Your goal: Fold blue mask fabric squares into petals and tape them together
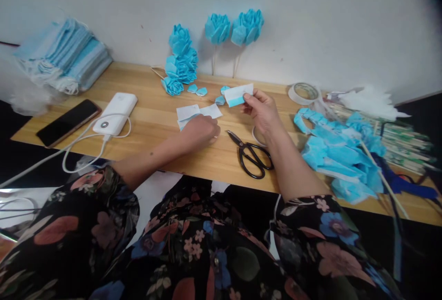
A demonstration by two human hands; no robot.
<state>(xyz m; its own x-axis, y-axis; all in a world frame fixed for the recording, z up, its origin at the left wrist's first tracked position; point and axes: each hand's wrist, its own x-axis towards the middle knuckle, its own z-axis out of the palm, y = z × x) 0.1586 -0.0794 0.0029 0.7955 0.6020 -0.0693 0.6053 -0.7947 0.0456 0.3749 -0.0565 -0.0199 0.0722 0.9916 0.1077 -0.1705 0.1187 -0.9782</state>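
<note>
Where the table (pixel 214 162) starts on the left, a stack of blue and white masks (pixel 69 56) sits by the wall, maybe so it is out of the way. In front of it lie a dark phone (pixel 69 123) and a white power bank (pixel 119 109) with a white cable (pixel 83 137) plugged in, likely so it can charge something or get charged.

Next come some blue flowers (pixel 181 63) bunched by the wall. In front of the person, two loose sheets (pixel 188 110) lie flat, probably there because that spot is easy to reach. The left hand (pixel 200 129) is over them with its fingers curled in; I cannot tell if they grip anything underneath. Two tall flowers (pixel 247 26) stand behind on thin sticks, perhaps so their petals don't get squashed.

The right hand (pixel 260 106) has its thumb and finger pinched on one end of a small sheet (pixel 237 94), up above the table. Holding just the end seems to keep the rest flat. Black scissors (pixel 247 150) lie between the arms, handles toward the person, which looks handy. Farther right are a tape roll (pixel 304 93) and crumpled blue pieces (pixel 340 152).
</note>
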